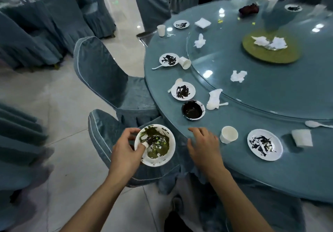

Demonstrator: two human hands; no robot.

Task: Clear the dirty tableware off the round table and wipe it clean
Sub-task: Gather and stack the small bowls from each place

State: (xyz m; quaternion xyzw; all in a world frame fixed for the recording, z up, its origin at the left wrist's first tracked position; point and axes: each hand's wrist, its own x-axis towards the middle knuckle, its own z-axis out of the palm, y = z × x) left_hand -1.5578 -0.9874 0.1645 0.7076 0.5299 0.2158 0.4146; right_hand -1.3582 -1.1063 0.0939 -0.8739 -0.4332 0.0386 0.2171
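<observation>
Left hand (pixel 126 149) grips smeared bowl (pixel 155 145) off-table; right hand (pixel 203 147) rests at table rim (pixel 182 132)

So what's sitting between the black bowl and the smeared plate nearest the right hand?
In the head view, an upright white paper cup stands between them.

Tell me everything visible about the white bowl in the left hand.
The round white bowl with green and dark smears looks like glossy ceramic or plastic. It is dirty inside and sits roughly level, off the round blue table's edge, above a blue covered chair. The left hand grips its rim, thumb inside.
</observation>
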